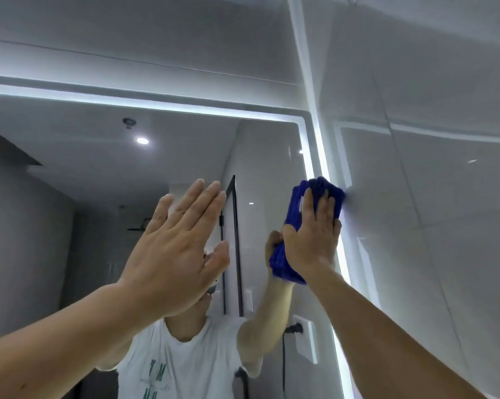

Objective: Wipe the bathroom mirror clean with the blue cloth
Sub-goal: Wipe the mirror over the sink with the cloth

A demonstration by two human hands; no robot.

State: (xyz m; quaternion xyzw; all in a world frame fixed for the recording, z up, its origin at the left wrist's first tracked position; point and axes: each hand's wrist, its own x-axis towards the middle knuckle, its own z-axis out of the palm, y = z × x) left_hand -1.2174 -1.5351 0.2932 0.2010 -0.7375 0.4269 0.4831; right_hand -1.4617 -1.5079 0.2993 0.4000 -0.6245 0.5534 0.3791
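The bathroom mirror (99, 168) fills the left and middle of the head view, framed by a lit white strip (312, 156) along its top and right edge. My right hand (315, 234) presses a folded blue cloth (296, 197) flat against the mirror's right edge, over the lit strip. The cloth sticks out above my fingers and below my palm. My left hand (177, 249) is raised flat in front of the glass, fingers straight and together, holding nothing. The glass shows the reflection of a person in a white T-shirt and of both arms.
A glossy white tiled wall (430, 197) meets the mirror at the right in a corner. White ceiling panels (156, 38) run above the mirror. The glass reflects a black-framed shower door (234, 240), a ceiling spotlight (142, 140) and a wall socket with a plug (296, 328).
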